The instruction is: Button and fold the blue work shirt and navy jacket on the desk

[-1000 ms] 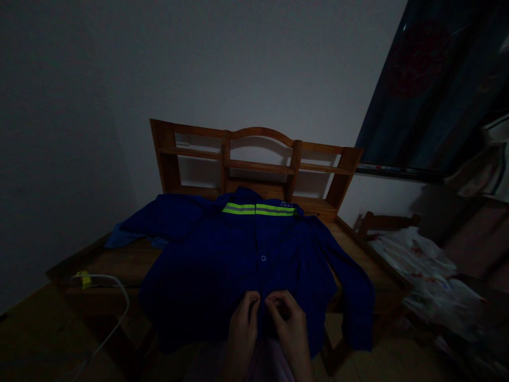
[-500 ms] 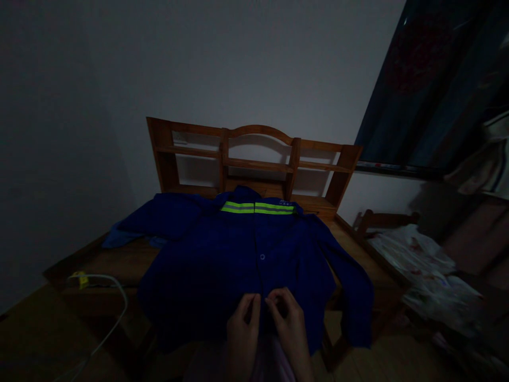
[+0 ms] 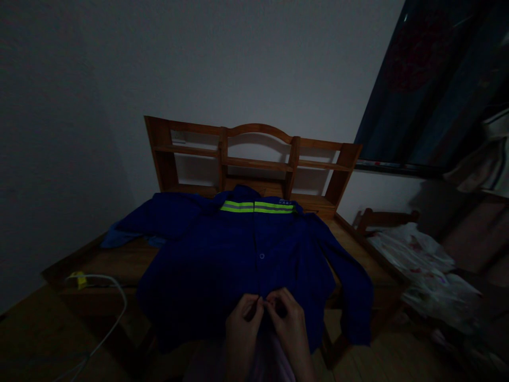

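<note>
A dark blue work jacket (image 3: 222, 254) with a yellow-green reflective band across the chest lies spread over a wooden desk, its lower part hanging past the front edge. My left hand (image 3: 244, 315) pinches the left front edge of the jacket near the hem. Close beside it, my right hand (image 3: 287, 313) pinches the right front edge, thumb and forefinger together. The fingertips of both hands nearly touch at the front opening. Just above them shows a round button (image 3: 262, 256). Whatever small part lies between the fingertips is hidden in the dim light.
A wooden shelf unit (image 3: 258, 166) stands at the desk's back against the wall. Light blue cloth (image 3: 119, 237) lies under the left sleeve. A white cable (image 3: 124, 297) with a yellow tag hangs at the front left. Plastic bags (image 3: 417, 254) lie by a chair at right.
My left hand's fingertips have moved slightly right, closing the small gap to my right hand's fingertips. The jacket lies almost unchanged.
</note>
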The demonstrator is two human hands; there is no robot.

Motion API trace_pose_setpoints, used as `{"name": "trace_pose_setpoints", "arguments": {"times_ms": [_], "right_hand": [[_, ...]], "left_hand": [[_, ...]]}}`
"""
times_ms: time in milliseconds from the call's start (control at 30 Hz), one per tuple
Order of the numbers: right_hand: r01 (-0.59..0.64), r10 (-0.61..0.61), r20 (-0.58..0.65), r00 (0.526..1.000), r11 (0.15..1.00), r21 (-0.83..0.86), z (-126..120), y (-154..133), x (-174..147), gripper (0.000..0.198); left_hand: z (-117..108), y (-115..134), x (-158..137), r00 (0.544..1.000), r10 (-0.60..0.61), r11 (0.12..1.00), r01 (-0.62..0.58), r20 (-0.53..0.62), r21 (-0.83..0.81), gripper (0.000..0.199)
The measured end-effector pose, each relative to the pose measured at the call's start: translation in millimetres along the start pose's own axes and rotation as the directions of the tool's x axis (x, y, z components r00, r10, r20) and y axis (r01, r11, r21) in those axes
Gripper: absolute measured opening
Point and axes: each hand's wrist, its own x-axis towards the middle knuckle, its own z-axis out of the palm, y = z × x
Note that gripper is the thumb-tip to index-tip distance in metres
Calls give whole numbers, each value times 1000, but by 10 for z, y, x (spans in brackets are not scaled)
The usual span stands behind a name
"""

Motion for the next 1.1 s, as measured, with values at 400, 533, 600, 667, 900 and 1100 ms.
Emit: {"name": "trace_pose_setpoints", "arguments": {"times_ms": [400,533,600,667,900,1100], "right_hand": [[5,-4,-31,1000,1000,24,25,-16,-4,11],[4,-3,-30,1000,1000,22,15,-34,-8,14],[4,-4,-34,999,1000,22,18,-38,-9,16],[4,-4,-38,999,1000,16,23,-38,-10,18],[1,-2,-54,999,1000,-31,21,-55,-25,19],[-20,17,-87,996,999,-42,53,-49,-25,18]], "left_hand": [[-19,12,29,1000,-16,999,17,9,-47,22],[-13,-33,32,1000,-14,994,15,12,-106,21],[-9,-39,29,1000,-15,992,17,14,-128,21],[-5,-32,23,1000,-17,990,19,16,-139,21],[2,-27,13,999,-42,989,45,23,-138,24],[-8,-52,33,995,-85,974,93,47,-205,26]]}}
